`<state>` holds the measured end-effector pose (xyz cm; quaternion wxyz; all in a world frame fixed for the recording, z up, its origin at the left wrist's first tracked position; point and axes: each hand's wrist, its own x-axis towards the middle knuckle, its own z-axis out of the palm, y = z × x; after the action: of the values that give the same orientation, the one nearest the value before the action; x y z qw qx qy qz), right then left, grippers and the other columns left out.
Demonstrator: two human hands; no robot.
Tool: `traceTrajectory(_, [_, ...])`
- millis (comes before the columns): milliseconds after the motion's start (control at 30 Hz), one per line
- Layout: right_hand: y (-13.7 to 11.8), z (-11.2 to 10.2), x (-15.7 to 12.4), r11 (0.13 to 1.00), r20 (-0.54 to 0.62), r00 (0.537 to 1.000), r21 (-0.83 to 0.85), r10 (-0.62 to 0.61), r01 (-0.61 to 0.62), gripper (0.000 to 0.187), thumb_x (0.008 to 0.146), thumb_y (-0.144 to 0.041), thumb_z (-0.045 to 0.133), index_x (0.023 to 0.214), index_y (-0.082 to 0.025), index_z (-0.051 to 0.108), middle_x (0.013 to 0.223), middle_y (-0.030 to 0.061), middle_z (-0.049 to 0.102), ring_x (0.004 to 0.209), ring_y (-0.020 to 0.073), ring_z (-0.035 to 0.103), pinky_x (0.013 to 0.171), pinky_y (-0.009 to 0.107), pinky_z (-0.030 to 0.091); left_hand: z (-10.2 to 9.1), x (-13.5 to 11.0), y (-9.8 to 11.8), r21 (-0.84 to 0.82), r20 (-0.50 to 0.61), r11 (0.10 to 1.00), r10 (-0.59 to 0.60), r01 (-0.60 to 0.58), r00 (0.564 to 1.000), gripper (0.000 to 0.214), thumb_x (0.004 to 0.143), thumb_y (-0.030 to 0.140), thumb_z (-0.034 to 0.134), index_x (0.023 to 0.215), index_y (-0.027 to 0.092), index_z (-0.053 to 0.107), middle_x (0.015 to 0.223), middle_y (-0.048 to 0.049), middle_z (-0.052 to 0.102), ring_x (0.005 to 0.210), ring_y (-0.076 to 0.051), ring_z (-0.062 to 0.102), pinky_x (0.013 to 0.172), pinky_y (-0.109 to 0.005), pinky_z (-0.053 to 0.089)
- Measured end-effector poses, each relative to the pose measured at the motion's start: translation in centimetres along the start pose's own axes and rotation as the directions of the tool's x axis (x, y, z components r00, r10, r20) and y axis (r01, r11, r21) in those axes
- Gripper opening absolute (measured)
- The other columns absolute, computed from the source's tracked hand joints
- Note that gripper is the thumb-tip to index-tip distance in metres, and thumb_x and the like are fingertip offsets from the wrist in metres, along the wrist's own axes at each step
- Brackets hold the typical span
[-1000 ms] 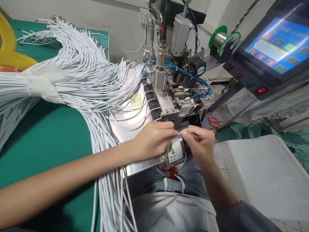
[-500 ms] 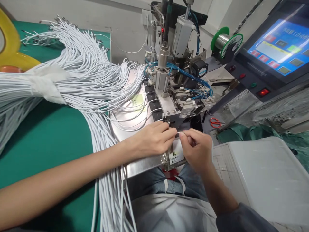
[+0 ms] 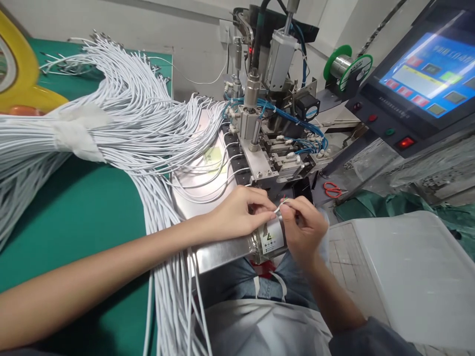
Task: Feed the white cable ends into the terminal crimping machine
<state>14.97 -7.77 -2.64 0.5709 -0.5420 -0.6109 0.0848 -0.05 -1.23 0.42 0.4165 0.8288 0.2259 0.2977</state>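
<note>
Between my hands runs the end of a white cable (image 3: pixel 279 207), with thin coloured wires, red and green among them, showing at its tip. My left hand (image 3: pixel 247 210) pinches the cable between thumb and forefinger. Closed on the cable near its tip is my right hand (image 3: pixel 305 225). Both hands are just in front of a machine (image 3: pixel 261 163) with metal cylinders and blue air tubes. Several other white cables lead into the black slotted holder (image 3: pixel 237 160) at the machine's left side. Below the hands is a white warning label (image 3: pixel 272 237).
A large taped bundle of white cables (image 3: pixel 129 133) spreads over the green table (image 3: pixel 107 212). To the right are a screen panel (image 3: pixel 426 84), a solder wire spool (image 3: pixel 345 66), red-handled scissors (image 3: pixel 333 189) and a white bin (image 3: pixel 411 267). A yellow object (image 3: pixel 22 64) stands far left.
My left hand's fingers have shifted to a thumb-and-forefinger pinch. The cable tip with its coloured wires now shows by my right fingers. The view has shifted slightly.
</note>
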Motion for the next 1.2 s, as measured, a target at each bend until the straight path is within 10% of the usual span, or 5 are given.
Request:
traceTrajectory(400, [1.0,-1.0,0.7,0.929,0.06,0.959,-0.241,-0.276,0.282,0.014,0.074,-0.012,0.064,0.083,-0.022,0.065,0.073,0.0017,0.056,0.068,0.015,0.052,0.059,0.029,0.043,0.9,-0.1,-0.3,0.092,-0.091,0.995,-0.034,0.043,0.995,0.015,0.075,0.009,0.055,0.068,0.013,0.067,0.057,0.0024,0.051,0.053,-0.006,0.046,0.05,-0.018,0.035])
traceTrajectory(667, [0.7,-0.6,1.1,0.984,0.141,0.98,0.08,0.144,-0.156,0.009,0.083,-0.017,0.052,0.075,-0.018,0.056,0.078,0.0007,0.054,0.069,0.0115,0.052,0.052,0.023,0.039,1.0,-0.2,-0.3,0.054,-0.114,0.998,-0.019,0.025,0.993,0.015,0.079,0.012,0.055,0.07,0.012,0.067,0.06,0.002,0.056,0.057,-0.007,0.05,0.054,-0.018,0.038])
traceTrajectory(1033, [1.2,-0.8,1.1,0.993,0.095,0.995,0.115,-0.009,-0.002,0.007,0.078,-0.014,0.058,0.076,-0.019,0.062,0.077,0.0014,0.054,0.072,0.0141,0.052,0.057,0.027,0.04,0.8,-0.3,-0.7,0.057,0.018,0.995,0.076,-0.077,0.997,0.019,0.085,0.013,0.05,0.078,0.012,0.067,0.063,0.0012,0.053,0.061,-0.008,0.05,0.058,-0.019,0.038])
traceTrajectory(1200, [1.4,-0.5,0.9,0.955,0.244,0.949,0.169,0.199,-0.244,0.013,0.083,-0.02,0.05,0.071,-0.018,0.053,0.074,0.0005,0.051,0.064,0.0109,0.049,0.051,0.023,0.037,1.0,-0.4,-1.3,0.174,0.024,0.98,0.09,-0.093,0.996,0.023,0.087,0.015,0.046,0.079,0.012,0.067,0.064,-0.0002,0.053,0.062,-0.009,0.051,0.058,-0.02,0.04])
